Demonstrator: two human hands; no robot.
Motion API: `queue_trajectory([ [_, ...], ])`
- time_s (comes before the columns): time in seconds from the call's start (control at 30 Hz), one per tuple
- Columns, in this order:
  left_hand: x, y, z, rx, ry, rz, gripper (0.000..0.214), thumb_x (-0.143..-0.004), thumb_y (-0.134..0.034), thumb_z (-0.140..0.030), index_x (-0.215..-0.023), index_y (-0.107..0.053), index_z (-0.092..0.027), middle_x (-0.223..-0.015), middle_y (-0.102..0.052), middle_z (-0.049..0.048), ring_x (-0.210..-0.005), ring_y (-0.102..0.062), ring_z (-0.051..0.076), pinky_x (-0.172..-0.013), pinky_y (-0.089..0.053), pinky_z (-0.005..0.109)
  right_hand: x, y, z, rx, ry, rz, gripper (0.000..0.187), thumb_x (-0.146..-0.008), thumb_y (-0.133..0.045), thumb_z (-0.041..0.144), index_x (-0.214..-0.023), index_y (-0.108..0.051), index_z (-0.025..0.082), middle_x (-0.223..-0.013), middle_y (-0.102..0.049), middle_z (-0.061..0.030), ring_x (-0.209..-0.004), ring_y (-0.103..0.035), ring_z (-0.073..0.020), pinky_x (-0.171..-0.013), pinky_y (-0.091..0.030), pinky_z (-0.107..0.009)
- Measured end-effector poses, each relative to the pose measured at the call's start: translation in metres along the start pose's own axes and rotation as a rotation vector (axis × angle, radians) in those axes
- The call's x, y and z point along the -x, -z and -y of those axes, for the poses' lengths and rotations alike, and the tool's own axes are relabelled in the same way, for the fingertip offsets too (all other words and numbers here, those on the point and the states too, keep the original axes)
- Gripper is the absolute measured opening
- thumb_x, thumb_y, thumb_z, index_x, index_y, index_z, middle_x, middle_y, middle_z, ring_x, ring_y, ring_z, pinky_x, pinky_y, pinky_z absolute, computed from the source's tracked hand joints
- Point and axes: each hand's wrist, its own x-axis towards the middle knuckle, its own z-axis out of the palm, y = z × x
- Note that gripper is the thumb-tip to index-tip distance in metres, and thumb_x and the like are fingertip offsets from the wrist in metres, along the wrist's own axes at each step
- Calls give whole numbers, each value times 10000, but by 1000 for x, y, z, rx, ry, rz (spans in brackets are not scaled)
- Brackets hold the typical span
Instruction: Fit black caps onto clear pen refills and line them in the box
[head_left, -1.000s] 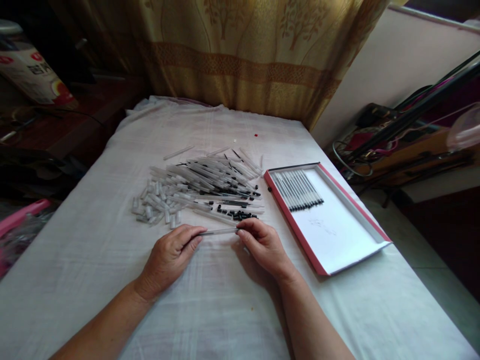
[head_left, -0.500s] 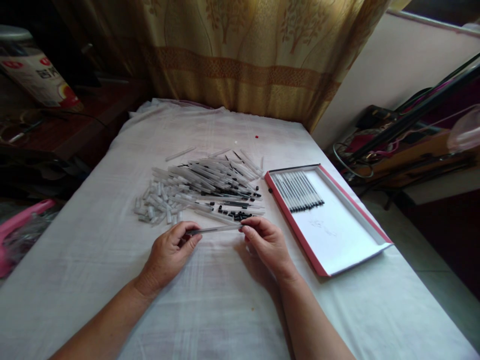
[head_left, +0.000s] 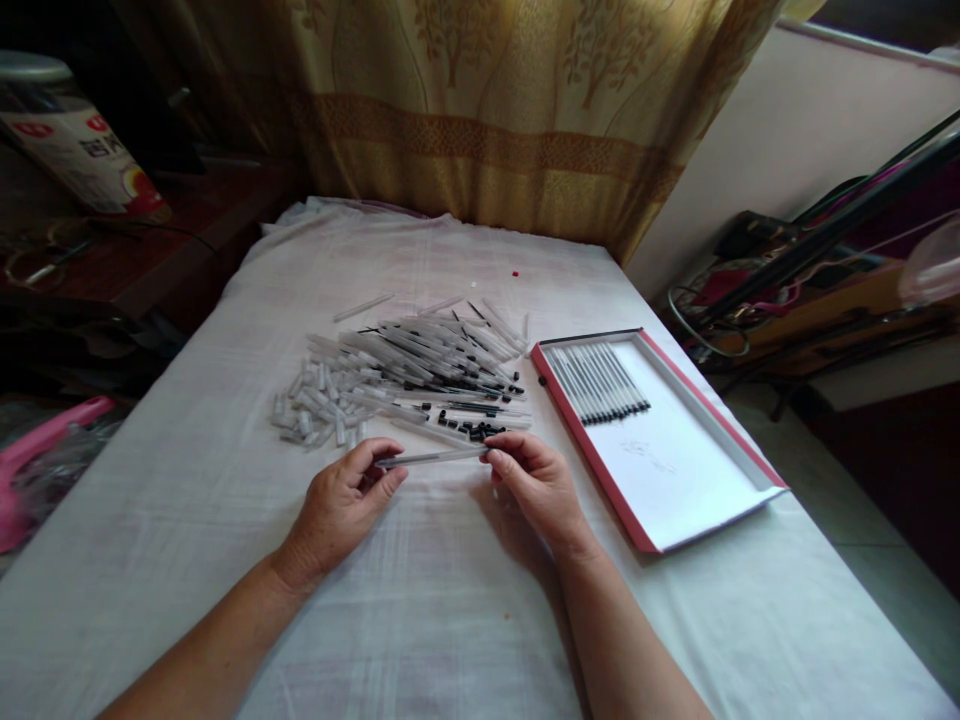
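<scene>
Both of my hands hold one clear pen barrel level above the white cloth. My left hand pinches its left end and my right hand pinches its right end. Just beyond the hands lies a heap of clear pen barrels and refills, with several small clear caps on its left side and small black parts at its near edge. To the right sits a shallow red-rimmed white box with a row of finished pens in its far end.
A white cloth covers the table. A patterned gold curtain hangs behind it. A printed container stands on dark furniture at far left, a pink object lies low left, and cluttered cables and rods fill the right.
The pen barrel has lifted slightly off the cloth between my hands, and my left fingers have curled tighter round its end. The view has shifted a little.
</scene>
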Motion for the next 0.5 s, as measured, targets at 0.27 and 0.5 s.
queue_trajectory([
  [0.27, -1, 1, 0, 7, -34, 12, 258, -866, -543, -426, -868, -669, -201, -705, -713, 7, -611, -659, 147, -605, -515, 226, 1, 0, -1, -12, -26, 11, 184, -744, -703, 344, -846, -726, 192, -654, -674, -14, -539, -563, -122, -483, -451, -223],
  [0.5, -2, 1, 0, -5, -17, 62, 327, -874, -512, -467, -959, -684, -201, -734, -725, 13, -618, -672, 154, -616, -522, 231, 1, 0, -2, -4, -38, 26, 194, -747, -706, 356, -852, -730, 195, -679, -682, -16, -566, -573, -124, -516, -461, -228],
])
